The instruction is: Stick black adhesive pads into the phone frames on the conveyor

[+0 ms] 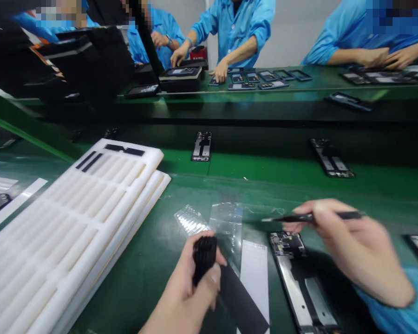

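The hands are apart: the left hand [183, 292] clamps black strips [204, 260]; the right hand [351, 250] holds tweezers [310, 217] above a phone frame [292, 283], whose circuit board [286, 243] a slip could scratch.

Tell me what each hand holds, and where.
The left hand pinches a ribbed black strip bundle near one end; the right hand grips slim black tweezers at mid-length.

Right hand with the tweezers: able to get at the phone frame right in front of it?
Probably yes: the right hand and its tweezers sit just above the phone frame, with nothing between them. The left hand, gripping black strips, is off to the side.
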Demonstrator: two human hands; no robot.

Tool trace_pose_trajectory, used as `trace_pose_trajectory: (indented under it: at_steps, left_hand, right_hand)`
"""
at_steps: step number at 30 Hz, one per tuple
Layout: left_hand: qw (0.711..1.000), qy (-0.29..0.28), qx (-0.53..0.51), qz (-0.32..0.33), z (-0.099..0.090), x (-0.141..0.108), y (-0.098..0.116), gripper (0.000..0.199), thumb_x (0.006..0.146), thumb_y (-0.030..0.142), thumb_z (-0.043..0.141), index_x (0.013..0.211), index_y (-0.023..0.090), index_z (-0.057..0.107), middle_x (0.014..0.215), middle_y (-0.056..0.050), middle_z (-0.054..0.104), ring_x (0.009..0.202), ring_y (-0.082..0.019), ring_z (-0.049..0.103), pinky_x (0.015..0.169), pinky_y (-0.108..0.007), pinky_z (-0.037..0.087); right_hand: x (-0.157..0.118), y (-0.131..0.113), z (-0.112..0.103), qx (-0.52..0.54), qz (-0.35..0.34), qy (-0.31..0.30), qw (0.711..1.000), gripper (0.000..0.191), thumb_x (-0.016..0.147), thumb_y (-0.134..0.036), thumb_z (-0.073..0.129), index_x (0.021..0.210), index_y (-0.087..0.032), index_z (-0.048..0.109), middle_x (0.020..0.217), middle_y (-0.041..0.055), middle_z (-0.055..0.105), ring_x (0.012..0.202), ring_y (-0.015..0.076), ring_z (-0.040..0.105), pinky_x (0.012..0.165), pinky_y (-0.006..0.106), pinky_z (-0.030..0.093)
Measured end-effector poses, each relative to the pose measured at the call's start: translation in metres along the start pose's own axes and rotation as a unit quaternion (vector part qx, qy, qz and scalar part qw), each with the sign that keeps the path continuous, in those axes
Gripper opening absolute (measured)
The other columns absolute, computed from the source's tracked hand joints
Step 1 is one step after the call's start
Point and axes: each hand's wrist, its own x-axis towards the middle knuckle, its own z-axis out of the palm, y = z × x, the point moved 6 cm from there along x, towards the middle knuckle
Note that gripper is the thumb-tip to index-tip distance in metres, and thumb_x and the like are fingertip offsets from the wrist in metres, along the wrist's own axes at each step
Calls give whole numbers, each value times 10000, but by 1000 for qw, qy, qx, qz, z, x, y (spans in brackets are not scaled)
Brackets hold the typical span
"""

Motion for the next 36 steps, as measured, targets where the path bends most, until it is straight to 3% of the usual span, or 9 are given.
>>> trace_pose_trajectory:
  at_steps: [2, 3, 7, 8, 10, 12, 18, 28, 36]
  left_hand:
    - [978, 14, 197, 64, -1, 0, -11, 370, 974, 261, 480, 1343, 269, 489, 1031, -34, 650, 860, -151, 648, 739, -249, 526]
    - [945, 1, 305, 121, 4, 0, -15, 417, 958, 207, 454, 1370, 270, 480, 1083, -50, 664, 925, -171, 665, 768, -265, 545]
    - [696, -48, 645, 313, 41, -3, -28, 564, 857, 98, 431, 1416, 139, 496, 1405, -159, 597, 913, -238, 676, 685, -338, 589]
    - [650, -51, 687, 322, 48, -2, -31, 592, 839, 92, 446, 1429, 117, 492, 1490, -165, 529, 880, -235, 666, 649, -341, 587]
    - [603, -62, 730, 315, 57, 3, -33, 623, 825, 84, 459, 1445, 124, 494, 1597, -125, 399, 832, -210, 643, 614, -331, 583]
    - [596, -70, 739, 307, 62, 8, -32, 624, 831, 105, 466, 1454, 136, 496, 1608, -93, 379, 822, -203, 633, 602, -321, 582]
    - [626, -74, 721, 286, 61, 17, -35, 635, 833, 129, 480, 1467, 108, 478, 1580, -161, 407, 833, -207, 661, 575, -291, 581]
    - [600, -71, 739, 298, 65, 22, -22, 628, 795, -27, 414, 1392, 103, 564, 1493, -140, 517, 768, -169, 676, 537, -227, 584]
    - [601, -74, 740, 294, 65, 22, -21, 581, 849, -5, 406, 1402, 96, 552, 1505, -147, 494, 777, -169, 685, 542, -222, 584]
  right_hand:
    - [-10, 19, 12, 6, 16, -58, 998, 404, 1007, -419, 528, 752, -231, 779, 827, 66, 793, 738, 216, 779, 667, 249, 645]
    - [-17, 26, 19, 9, 17, -81, 997, 405, 1007, -401, 532, 733, -229, 776, 838, 60, 798, 764, 209, 781, 676, 232, 639]
    - [-39, 41, 36, 1, -22, -111, 994, 267, 1008, -274, 531, 904, -214, 770, 918, 45, 805, 860, 170, 777, 772, 181, 607]
    - [-41, 43, 36, -4, -32, -108, 994, 237, 1002, -243, 534, 941, -208, 760, 921, 43, 804, 859, 160, 776, 785, 170, 600]
    - [-42, 44, 35, -12, -48, -100, 994, 213, 988, -199, 540, 944, -203, 748, 914, 39, 802, 853, 146, 775, 807, 154, 588]
    - [-41, 45, 32, -14, -56, -99, 993, 199, 979, -174, 543, 950, -206, 738, 911, 32, 802, 851, 138, 774, 814, 144, 582]
    - [-43, 50, 36, -2, -52, -134, 990, 200, 975, -174, 562, 1056, -258, 725, 967, 8, 803, 896, 149, 771, 815, 164, 588]
    - [-42, 50, 38, 42, -1, -144, 989, 223, 967, -181, 564, 1075, -273, 737, 925, 23, 793, 897, 200, 766, 773, 247, 606]
    - [-39, 44, 39, 24, -34, -159, 986, 242, 959, -153, 572, 1117, -283, 699, 962, 2, 790, 905, 166, 767, 793, 188, 591]
